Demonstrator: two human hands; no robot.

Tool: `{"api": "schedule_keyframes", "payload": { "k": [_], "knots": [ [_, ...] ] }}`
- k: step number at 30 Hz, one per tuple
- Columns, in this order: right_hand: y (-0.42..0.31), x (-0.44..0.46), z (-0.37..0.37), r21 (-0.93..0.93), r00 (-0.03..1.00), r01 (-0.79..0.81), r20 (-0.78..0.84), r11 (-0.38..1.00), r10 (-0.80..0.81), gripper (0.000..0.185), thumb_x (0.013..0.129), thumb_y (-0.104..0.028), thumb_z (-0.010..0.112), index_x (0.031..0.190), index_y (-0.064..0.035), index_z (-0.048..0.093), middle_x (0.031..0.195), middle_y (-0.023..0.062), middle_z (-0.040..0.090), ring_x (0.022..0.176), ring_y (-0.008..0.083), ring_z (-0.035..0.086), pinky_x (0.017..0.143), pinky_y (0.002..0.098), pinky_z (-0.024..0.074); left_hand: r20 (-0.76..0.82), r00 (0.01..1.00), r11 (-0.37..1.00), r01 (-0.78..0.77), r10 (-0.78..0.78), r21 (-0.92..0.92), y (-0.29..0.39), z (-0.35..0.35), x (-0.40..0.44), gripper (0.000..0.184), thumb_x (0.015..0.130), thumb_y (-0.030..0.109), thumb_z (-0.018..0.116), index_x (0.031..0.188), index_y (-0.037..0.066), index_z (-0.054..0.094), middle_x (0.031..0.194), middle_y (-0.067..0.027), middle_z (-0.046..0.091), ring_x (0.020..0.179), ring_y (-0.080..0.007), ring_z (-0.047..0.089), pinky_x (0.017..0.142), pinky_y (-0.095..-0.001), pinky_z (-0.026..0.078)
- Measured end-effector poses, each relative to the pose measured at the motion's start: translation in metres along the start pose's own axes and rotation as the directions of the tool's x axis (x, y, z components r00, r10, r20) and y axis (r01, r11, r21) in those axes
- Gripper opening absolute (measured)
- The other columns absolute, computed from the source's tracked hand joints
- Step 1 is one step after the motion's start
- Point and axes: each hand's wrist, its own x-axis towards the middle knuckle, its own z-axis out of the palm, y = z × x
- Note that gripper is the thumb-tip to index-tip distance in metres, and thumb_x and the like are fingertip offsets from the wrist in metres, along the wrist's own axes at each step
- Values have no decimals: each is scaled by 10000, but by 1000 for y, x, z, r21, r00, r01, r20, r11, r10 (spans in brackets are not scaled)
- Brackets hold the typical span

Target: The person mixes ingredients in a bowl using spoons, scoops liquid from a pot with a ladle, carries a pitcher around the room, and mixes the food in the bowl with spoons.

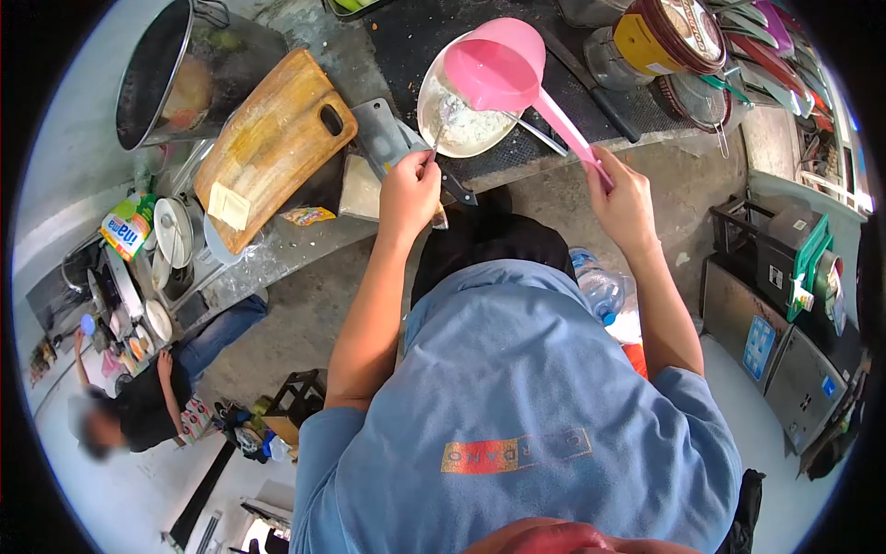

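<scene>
A white bowl (427,118) stands on the dark counter mat with white, floury, partly wet contents (475,129) in it. My left hand (410,194) is closed around a thin metal utensil (437,140), a spoon or fork whose head dips into the flour. My right hand (625,198) grips the long handle of a pink plastic dipper (498,65). The dipper's cup hangs tilted over the bowl and hides part of it; a little liquid seems to be inside. Another metal handle (543,134) leans out over the bowl's right rim.
Left of the bowl lie a cleaver (380,129), a plastic packet (360,189) and a wooden cutting board (277,138), near a large pot (152,83). A long knife (591,88) and a brown tub (660,42) are at right. Another person (148,402) works at far left.
</scene>
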Motion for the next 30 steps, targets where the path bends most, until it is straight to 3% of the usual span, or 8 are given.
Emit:
{"api": "schedule_keyframes", "payload": {
  "k": [21,28,30],
  "knots": [
    [-10,6,0,-26,1000,1,-27,1000,-2,205,864,-111,603,1040,-9,623,786,217,639,661,358,637,608,389,497,-26,999,1000,21,-21,9,-6,-2,-2,318,866,237,536,1039,-6,647,779,-176,670,717,-289,659,655,-363,481],
    [-12,8,-2,-43,999,-40,-14,998,39,199,868,-115,600,1041,-21,621,793,217,640,677,358,642,606,392,494,-14,999,999,33,-33,13,-4,-2,-3,326,860,239,540,1045,-7,648,804,-178,675,757,-290,665,677,-362,490],
    [-10,9,-3,-56,999,-21,-29,998,19,222,866,-121,608,1055,-8,631,717,220,615,627,325,641,583,349,484,-12,999,999,34,-34,11,-3,-3,-3,329,859,238,539,1051,-7,646,809,-178,675,759,-289,665,679,-361,491]
  ]
}}
